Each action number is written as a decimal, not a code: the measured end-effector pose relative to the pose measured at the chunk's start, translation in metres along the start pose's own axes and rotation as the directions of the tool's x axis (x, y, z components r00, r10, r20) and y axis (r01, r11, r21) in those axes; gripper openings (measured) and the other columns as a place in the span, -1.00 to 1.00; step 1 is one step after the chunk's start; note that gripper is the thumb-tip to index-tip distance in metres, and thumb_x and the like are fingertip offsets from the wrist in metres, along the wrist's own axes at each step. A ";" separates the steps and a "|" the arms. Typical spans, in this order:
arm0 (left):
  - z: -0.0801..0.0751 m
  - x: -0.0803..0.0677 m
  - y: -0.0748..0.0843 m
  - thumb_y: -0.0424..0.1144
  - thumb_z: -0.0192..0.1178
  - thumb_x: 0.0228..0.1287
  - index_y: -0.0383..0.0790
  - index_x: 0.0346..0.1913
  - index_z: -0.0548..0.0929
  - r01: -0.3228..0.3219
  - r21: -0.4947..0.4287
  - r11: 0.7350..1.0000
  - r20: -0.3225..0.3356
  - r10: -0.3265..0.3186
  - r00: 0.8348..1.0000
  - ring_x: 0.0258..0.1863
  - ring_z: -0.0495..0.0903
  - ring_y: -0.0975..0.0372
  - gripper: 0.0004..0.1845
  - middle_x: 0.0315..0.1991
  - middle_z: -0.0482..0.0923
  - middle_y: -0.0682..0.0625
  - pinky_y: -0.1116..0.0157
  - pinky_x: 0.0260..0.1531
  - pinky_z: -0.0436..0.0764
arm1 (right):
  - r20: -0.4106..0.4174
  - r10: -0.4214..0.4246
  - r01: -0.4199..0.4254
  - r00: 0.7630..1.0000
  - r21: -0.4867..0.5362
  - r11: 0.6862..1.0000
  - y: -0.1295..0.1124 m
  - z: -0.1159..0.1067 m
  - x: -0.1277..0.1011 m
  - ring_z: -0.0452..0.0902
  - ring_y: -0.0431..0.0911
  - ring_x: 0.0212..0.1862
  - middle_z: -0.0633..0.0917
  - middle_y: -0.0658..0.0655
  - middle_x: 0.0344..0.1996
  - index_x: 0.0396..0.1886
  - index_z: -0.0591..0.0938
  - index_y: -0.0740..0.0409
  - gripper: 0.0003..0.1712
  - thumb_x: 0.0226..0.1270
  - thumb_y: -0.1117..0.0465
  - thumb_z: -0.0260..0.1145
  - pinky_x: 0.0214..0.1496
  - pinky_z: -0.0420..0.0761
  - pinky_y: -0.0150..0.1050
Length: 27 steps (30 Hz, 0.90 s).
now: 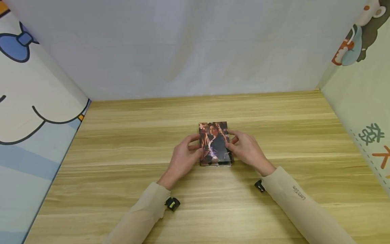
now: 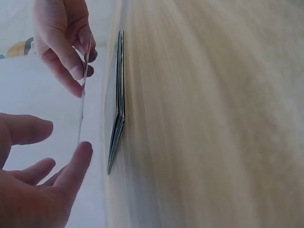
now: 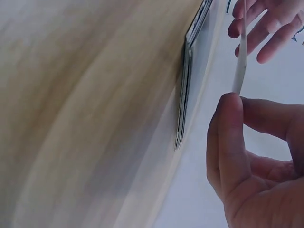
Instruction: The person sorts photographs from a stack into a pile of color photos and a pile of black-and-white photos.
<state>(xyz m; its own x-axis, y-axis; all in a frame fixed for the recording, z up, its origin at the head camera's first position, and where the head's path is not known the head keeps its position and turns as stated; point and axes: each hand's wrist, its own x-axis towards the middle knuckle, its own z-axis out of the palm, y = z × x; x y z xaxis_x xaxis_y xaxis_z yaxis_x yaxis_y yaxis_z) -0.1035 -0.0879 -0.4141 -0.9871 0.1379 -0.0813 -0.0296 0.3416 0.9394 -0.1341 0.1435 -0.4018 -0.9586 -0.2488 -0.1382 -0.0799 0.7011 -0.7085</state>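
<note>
The photo card [image 1: 214,142] is between the two hands, picture side up, above the table and apart from the layered stack [image 2: 120,85] below it. Nearest to the person are the beige sleeves [image 1: 304,206], with small black wrist pieces [image 1: 172,204] at the cuffs; it is wise to keep these high enough, so that they do not brush the stack. Then comes the left hand [image 1: 182,156], whose fingers are spread, with a fingertip at the edge of the card; I cannot tell how firmly it supports this side. The right hand [image 1: 247,149] pinches the opposite edge between thumb and finger, so in my judgement this hand bears most of the hold. For a steady card, I think both hands should be at equal height and press lightly, only near the edges, because a thin card may bow or slip if one side pushes more. The stack lies flat on the wooden table [image 1: 122,142]; a card held level and parallel to it should be easier to control. Farther away, the pale cloth [image 1: 198,51] hangs behind the table, well apart from the work.
</note>
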 end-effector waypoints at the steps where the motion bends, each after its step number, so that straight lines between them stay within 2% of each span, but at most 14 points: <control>1: 0.000 0.000 0.000 -0.45 0.28 0.36 -0.34 0.45 0.42 -0.007 -0.004 1.000 -0.014 0.007 1.000 0.15 0.67 -0.07 -0.39 0.38 0.49 -0.23 0.20 -0.01 0.73 | -0.003 -0.004 0.004 1.000 0.000 1.000 0.000 0.000 0.000 0.60 -0.13 -0.46 0.76 0.24 -0.16 0.48 0.44 0.27 -0.33 0.43 0.25 0.37 -0.45 0.50 -0.25; 4: -0.001 0.001 0.000 -0.51 0.30 0.32 -0.33 0.49 0.37 -0.026 -0.005 1.000 -0.058 0.025 0.998 0.07 0.71 -0.05 -0.32 0.34 0.53 -0.20 0.21 -0.07 0.75 | -0.011 -0.009 0.009 1.000 0.007 1.000 -0.002 -0.001 -0.002 0.63 -0.10 -0.44 0.76 0.23 -0.15 0.48 0.44 0.28 -0.33 0.44 0.22 0.37 -0.44 0.51 -0.24; 7: -0.003 0.000 0.000 -0.53 0.31 0.30 -0.31 0.52 0.34 -0.040 -0.015 0.999 -0.098 0.039 0.994 0.02 0.73 -0.03 -0.27 0.29 0.56 -0.17 0.20 -0.12 0.76 | -0.016 -0.013 0.013 1.000 0.030 0.999 -0.004 -0.001 -0.004 0.68 -0.08 -0.43 0.76 0.22 -0.14 0.48 0.43 0.29 -0.32 0.44 0.21 0.37 -0.51 0.48 -0.29; 10: -0.005 -0.002 0.001 -0.55 0.32 0.28 -0.29 0.53 0.33 -0.033 -0.044 0.998 -0.118 0.028 0.993 0.00 0.73 -0.02 -0.24 0.29 0.56 -0.15 0.22 -0.16 0.76 | -0.022 -0.019 0.020 1.000 0.060 0.998 -0.007 -0.001 -0.007 0.71 -0.07 -0.42 0.75 0.21 -0.14 0.49 0.42 0.28 -0.31 0.44 0.21 0.37 -0.60 0.40 -0.33; 14: -0.008 -0.004 0.001 -0.53 0.33 0.28 -0.28 0.54 0.32 -0.015 -0.070 0.997 -0.132 0.006 0.991 -0.01 0.73 0.00 -0.22 0.29 0.56 -0.14 0.25 -0.19 0.74 | -0.034 -0.029 0.032 0.999 0.089 0.996 -0.011 0.000 -0.009 0.74 -0.11 -0.37 0.74 0.19 -0.16 0.49 0.43 0.27 -0.32 0.43 0.24 0.37 -0.61 0.39 -0.34; 19: -0.013 -0.005 -0.001 -0.50 0.33 0.27 -0.35 0.48 0.42 0.012 -0.093 0.996 -0.149 -0.026 0.989 0.01 0.73 0.01 -0.31 0.19 0.63 -0.17 0.31 -0.14 0.74 | -0.039 -0.037 0.042 0.999 0.126 0.991 -0.016 0.002 -0.011 0.76 -0.10 -0.32 0.74 0.19 -0.16 0.48 0.43 0.27 -0.33 0.44 0.25 0.37 -0.60 0.46 -0.32; 27: -0.020 -0.008 -0.003 -0.53 0.29 0.22 -0.39 0.28 0.64 -0.010 -0.102 0.995 -0.191 -0.010 0.982 -0.08 0.75 -0.01 -0.49 0.01 0.71 -0.23 0.38 -0.20 0.73 | -0.051 -0.058 0.065 0.997 0.149 0.987 -0.025 0.007 -0.012 0.74 -0.12 -0.41 0.74 0.18 -0.18 0.49 0.42 0.28 -0.33 0.44 0.25 0.36 -0.65 0.42 -0.32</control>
<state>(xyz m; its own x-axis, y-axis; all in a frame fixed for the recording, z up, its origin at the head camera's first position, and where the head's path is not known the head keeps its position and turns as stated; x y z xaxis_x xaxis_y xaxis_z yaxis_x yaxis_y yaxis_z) -0.0988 -0.1084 -0.4096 -0.9986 -0.0455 -0.0255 -0.0358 0.2433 0.9693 -0.1186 0.1246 -0.3871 -0.9650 -0.2550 -0.0612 -0.1006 0.5756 -0.8115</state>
